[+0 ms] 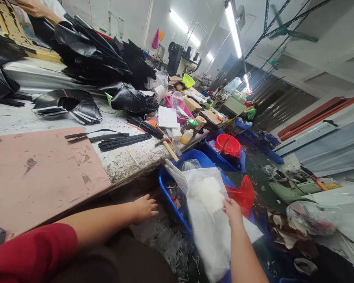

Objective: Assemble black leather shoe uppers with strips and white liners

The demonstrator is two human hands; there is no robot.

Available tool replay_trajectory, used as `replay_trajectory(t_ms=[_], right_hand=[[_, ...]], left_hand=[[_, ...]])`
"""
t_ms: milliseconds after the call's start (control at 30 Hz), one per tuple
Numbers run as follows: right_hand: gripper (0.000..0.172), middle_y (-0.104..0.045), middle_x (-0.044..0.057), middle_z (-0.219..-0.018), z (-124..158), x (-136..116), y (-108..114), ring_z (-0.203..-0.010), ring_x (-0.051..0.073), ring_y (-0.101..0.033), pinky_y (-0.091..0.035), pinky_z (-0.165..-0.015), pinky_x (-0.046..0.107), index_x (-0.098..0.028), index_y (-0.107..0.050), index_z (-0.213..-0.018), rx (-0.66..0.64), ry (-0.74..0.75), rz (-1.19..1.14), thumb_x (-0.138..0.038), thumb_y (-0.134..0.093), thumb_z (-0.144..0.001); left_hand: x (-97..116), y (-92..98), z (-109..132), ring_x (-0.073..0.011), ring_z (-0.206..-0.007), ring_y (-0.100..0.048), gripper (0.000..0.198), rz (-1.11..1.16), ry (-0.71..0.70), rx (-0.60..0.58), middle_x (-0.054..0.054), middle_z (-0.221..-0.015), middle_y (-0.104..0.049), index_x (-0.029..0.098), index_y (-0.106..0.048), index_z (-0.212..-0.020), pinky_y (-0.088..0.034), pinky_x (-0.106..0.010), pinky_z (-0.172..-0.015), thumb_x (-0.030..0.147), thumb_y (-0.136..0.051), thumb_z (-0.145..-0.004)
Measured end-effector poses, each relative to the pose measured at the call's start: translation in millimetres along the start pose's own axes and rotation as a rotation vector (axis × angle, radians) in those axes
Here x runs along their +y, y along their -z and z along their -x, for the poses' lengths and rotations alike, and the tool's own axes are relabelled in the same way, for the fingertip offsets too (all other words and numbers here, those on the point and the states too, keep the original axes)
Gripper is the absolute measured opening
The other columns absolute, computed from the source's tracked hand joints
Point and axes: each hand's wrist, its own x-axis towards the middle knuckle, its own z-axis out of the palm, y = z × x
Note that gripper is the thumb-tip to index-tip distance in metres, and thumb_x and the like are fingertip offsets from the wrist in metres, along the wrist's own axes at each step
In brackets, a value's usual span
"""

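My right hand point(232, 210) is closed on the edge of a clear plastic bag point(208, 212) that holds pale white pieces. The bag hangs over a blue plastic bin point(168, 181) beside the workbench. My left hand point(144, 207) reaches low under the bench edge with its fingers spread, holding nothing. It hovers over a litter of pale shredded scraps point(171, 243) on the floor. A red sleeve covers my left upper arm.
A pink board point(38, 173) lies on the stained workbench point(126, 157), with black strips point(122, 140), piles of black cut pieces point(91, 55), a notebook point(167, 116) and a hammer point(168, 147). A red bowl point(227, 144) sits in another blue bin. Another person's hand point(35, 8) is at top left.
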Motion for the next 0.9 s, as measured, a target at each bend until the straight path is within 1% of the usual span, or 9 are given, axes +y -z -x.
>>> replay_trajectory(t_ms=[133,200,267,367,500,600,700,800,900], right_hand=[[0.020,-0.059,-0.002,-0.056,3,-12,-6,-0.055,0.013,-0.055,-0.044,-0.047,0.022,-0.016,-0.060,-0.066,-0.116,0.026,0.085,-0.028,-0.067,-0.051],[0.017,-0.060,-0.002,-0.056,9,-13,-14,-0.055,0.013,-0.056,-0.045,-0.047,0.022,-0.015,-0.061,-0.064,-0.162,0.028,0.137,-0.022,-0.068,-0.050],[0.015,-0.061,-0.002,-0.056,12,-12,-19,-0.055,0.013,-0.057,-0.046,-0.048,0.023,-0.015,-0.061,-0.065,-0.163,0.019,0.192,-0.018,-0.068,-0.051],[0.009,-0.063,0.001,-0.063,3,-15,-9,-0.058,0.014,-0.059,-0.047,-0.051,0.024,-0.013,-0.062,-0.071,-0.068,-0.015,0.278,-0.016,-0.064,-0.063],[0.022,-0.061,0.006,-0.096,-21,-31,25,-0.079,0.015,-0.060,-0.051,-0.067,0.030,-0.011,-0.057,-0.099,0.146,-0.090,0.415,-0.024,-0.053,-0.083],[0.021,-0.057,0.008,-0.106,-35,-55,52,-0.089,0.018,-0.057,-0.048,-0.075,0.035,-0.016,-0.057,-0.101,0.301,-0.096,0.523,-0.028,-0.051,-0.085],[0.010,-0.064,0.012,-0.084,-41,-89,69,-0.078,0.023,-0.059,-0.044,-0.068,0.034,-0.017,-0.061,-0.074,0.394,-0.015,0.586,-0.016,-0.052,-0.077],[0.009,-0.063,0.006,-0.064,-38,-129,70,-0.064,0.021,-0.058,-0.041,-0.061,0.032,-0.018,-0.058,-0.059,0.321,0.150,0.597,-0.014,-0.055,-0.066],[0.003,-0.063,0.003,-0.060,-23,-174,55,-0.057,0.018,-0.056,-0.040,-0.057,0.029,-0.019,-0.060,-0.059,0.203,0.326,0.575,-0.019,-0.057,-0.060]], left_hand=[[3,16.8,-13,-0.0257,-0.127,-0.032,0.031,0.042,-0.119,0.053,-0.006,-0.141,-0.035,0.024,-0.062,-0.103,-0.023,-0.045,-0.100,0.014,-0.050,-0.076],[9,22.0,-21,-0.0242,-0.128,-0.030,0.030,0.139,-0.168,0.071,-0.005,-0.138,-0.040,0.023,-0.063,-0.099,-0.017,-0.046,-0.105,0.011,-0.043,-0.080],[13,22.9,-25,-0.0229,-0.122,-0.039,0.028,0.221,-0.208,0.040,-0.004,-0.126,-0.054,0.023,-0.067,-0.086,-0.017,-0.044,-0.106,0.008,-0.046,-0.077],[14,19.3,-23,-0.0239,-0.109,-0.052,0.024,0.235,-0.221,-0.021,-0.005,-0.112,-0.064,0.022,-0.068,-0.070,-0.025,-0.044,-0.103,0.004,-0.052,-0.068],[14,15.1,-21,-0.0266,-0.113,-0.049,0.025,0.246,-0.231,-0.043,-0.005,-0.123,-0.057,0.023,-0.068,-0.069,-0.026,-0.047,-0.101,0.003,-0.053,-0.063],[14,14.3,-19,-0.0275,-0.113,-0.049,0.026,0.237,-0.247,-0.070,-0.007,-0.124,-0.056,0.022,-0.069,-0.072,-0.028,-0.046,-0.100,0.002,-0.054,-0.061],[14,16.5,-11,-0.0299,-0.116,-0.047,0.026,0.199,-0.223,-0.099,-0.010,-0.127,-0.053,0.020,-0.069,-0.074,-0.028,-0.048,-0.099,0.002,-0.057,-0.059],[15,22.0,-3,-0.0310,-0.126,-0.035,0.021,0.149,-0.187,-0.105,-0.012,-0.138,-0.038,0.017,-0.069,-0.075,-0.024,-0.050,-0.102,0.005,-0.058,-0.063],[18,32.3,5,-0.0290,-0.126,-0.036,0.015,0.110,-0.182,-0.137,-0.012,-0.138,-0.038,0.017,-0.069,-0.071,-0.026,-0.048,-0.103,0.008,-0.062,-0.062]])
